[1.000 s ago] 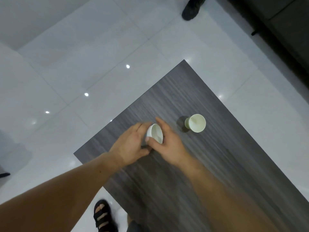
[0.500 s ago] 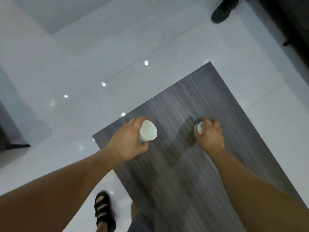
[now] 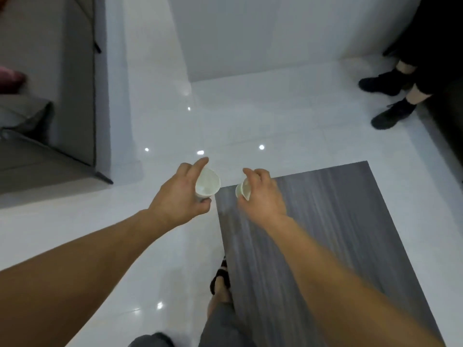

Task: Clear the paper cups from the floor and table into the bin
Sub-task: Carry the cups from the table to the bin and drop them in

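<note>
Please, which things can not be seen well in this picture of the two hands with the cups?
- Bin: not anywhere in the head view.
- Cup in the right hand: mostly hidden by the fingers; only its rim shows.
- Cup in the left hand: base hidden by the thumb.
- Table: near end cut off by the bottom edge and the right arm.
- Second person's shoes: body cut off by the right edge.

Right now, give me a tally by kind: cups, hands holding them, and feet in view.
Paper cups: 2, one in the left hand (cup), one in the right hand (cup)
Hands: 2
Black shoes: 2
Sandalled foot: 1
Total: 7
</note>
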`<state>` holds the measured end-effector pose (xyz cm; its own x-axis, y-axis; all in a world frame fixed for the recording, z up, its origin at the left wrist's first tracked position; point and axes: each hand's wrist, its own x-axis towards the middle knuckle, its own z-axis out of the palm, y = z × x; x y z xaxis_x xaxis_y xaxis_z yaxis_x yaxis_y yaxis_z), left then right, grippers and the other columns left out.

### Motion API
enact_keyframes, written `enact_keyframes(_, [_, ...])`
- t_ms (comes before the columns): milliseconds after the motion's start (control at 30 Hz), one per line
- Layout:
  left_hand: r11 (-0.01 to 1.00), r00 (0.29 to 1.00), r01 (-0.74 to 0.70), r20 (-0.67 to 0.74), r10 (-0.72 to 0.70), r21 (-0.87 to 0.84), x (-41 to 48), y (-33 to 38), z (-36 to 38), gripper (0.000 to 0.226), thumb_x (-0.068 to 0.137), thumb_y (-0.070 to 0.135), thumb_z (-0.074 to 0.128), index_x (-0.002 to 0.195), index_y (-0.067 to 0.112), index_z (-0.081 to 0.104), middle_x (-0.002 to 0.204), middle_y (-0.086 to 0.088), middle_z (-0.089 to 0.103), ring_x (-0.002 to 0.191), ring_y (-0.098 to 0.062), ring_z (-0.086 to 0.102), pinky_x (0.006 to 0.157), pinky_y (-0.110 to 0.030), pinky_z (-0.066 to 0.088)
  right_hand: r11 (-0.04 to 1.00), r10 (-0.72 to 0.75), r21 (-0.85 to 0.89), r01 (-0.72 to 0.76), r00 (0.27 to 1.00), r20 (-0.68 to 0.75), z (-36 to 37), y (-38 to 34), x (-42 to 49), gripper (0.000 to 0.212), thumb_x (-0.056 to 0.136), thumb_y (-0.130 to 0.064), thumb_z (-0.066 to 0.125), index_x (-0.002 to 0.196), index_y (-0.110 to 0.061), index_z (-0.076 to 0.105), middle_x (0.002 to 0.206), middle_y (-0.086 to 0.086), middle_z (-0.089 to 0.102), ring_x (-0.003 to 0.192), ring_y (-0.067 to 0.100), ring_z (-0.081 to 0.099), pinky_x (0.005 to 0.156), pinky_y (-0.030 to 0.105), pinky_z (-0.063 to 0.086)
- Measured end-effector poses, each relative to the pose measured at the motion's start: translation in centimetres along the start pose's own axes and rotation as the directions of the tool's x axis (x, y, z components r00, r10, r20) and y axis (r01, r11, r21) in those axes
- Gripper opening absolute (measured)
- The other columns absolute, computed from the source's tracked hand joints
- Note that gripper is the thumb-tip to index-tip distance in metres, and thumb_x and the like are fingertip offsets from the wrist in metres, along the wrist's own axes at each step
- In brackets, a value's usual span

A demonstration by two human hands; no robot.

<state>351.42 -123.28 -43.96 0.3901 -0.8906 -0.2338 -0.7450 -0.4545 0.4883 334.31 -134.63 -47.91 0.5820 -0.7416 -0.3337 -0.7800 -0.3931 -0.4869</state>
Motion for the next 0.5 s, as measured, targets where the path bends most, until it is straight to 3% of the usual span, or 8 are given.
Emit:
enact_keyframes(133, [0.993,0.982,0.114,-0.147,-0.119,-0.044,-9.0,-5.7,-5.3,0.085,0.073,0.039,0.074,0.144,0.033,0.027,0.129,0.004,0.041,0.099,-0.022,0.056,0.075,-0.026,0.043,0.986,-0.143,-0.078,0.147,0.988,0.051,1.0,-9.3,-4.9,0.069,0.088,-0.03,0.061,0.149,-0.026,0.029,0.148,0.003,0.029,0.127,0.027,0.038,0.094,0.037,0.044])
enact_keyframes(267, [0.97,0.914,0.226,-0.325,-0.242,-0.086,-20.4,-12.0,-11.6,0.083,0.071,0.042,0.076,0.14,0.034,0.029,0.128,0.004,0.044,0.101,-0.022,0.055,0.075,-0.028,0.043,0.936,-0.313,-0.14,0.322,0.946,0.086,3.1,-19.9,-11.0,0.068,0.087,-0.03,0.061,0.149,-0.026,0.031,0.145,0.004,0.033,0.123,0.028,0.041,0.093,0.038,0.044])
enact_keyframes(400, [0.915,0.799,0.378,-0.448,-0.401,-0.143,-32.9,-17.9,-16.3,0.079,0.07,0.042,0.076,0.136,0.032,0.035,0.125,0.003,0.047,0.1,-0.021,0.055,0.073,-0.028,0.043,0.827,-0.497,-0.2,0.526,0.849,0.178,7.2,-30.7,-17.1,0.068,0.087,-0.031,0.061,0.148,-0.025,0.033,0.143,0.003,0.035,0.12,0.027,0.043,0.091,0.039,0.046])
enact_keyframes(500, [0.832,0.67,0.5,-0.5,-0.548,-0.242,-41.5,-21.5,-18.0,0.08,0.071,0.042,0.075,0.139,0.03,0.033,0.128,0.003,0.045,0.101,-0.022,0.055,0.076,-0.028,0.043,0.711,-0.616,-0.208,0.672,0.738,0.277,10.9,-37.9,-21.2,0.067,0.086,-0.032,0.061,0.147,-0.026,0.033,0.143,0.002,0.036,0.122,0.026,0.042,0.093,0.039,0.046])
